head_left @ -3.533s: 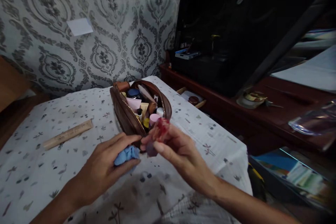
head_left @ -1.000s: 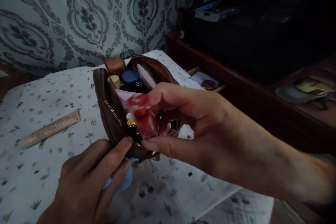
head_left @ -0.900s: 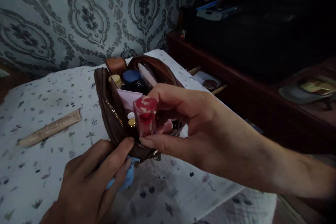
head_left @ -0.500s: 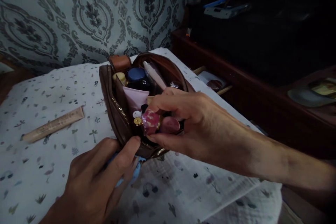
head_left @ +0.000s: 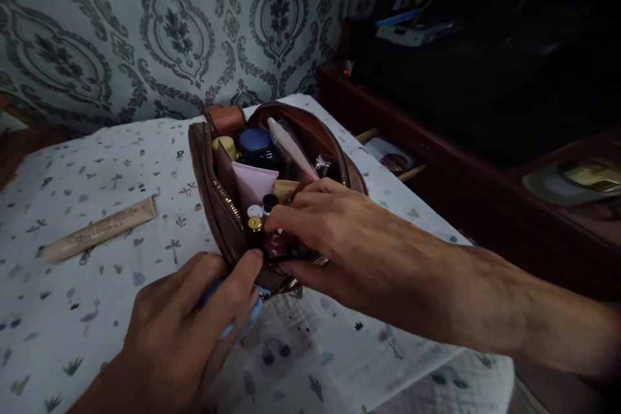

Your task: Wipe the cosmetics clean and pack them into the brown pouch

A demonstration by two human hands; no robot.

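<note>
A brown zip-top cosmetic bag (head_left: pixel 206 191) stands unzipped on the bed cover, filled with tubes and jars. My left hand (head_left: pixel 194 317) is closed on its near left edge, with something light blue (head_left: pixel 242 320) partly hidden beneath the fingers. My right hand (head_left: pixel 334 233) reaches into the near end of the bag, its thumb and fingers around a small glossy pink-red item (head_left: pixel 276 244), mostly in shadow. Beside those fingertips are a gold cap (head_left: pixel 255 224), a white cap (head_left: pixel 255 211) and a black cap (head_left: pixel 270 202). A pale pink tube (head_left: pixel 255 182) stands behind them.
A beige tube (head_left: pixel 101 228) lies on the patterned white cloth (head_left: pixel 160 168) left of the bag. Inside the bag are a blue-lidded jar (head_left: pixel 255 140), a yellow lid (head_left: pixel 224 146) and a slanted pink tube (head_left: pixel 294 149). Dark red furniture (head_left: pixel 466 187) with an opened drawer borders the right.
My right hand has lowered the pink-red item deeper into the bag, and the fingers now hide more of it. My left hand keeps its hold on the bag's edge.
</note>
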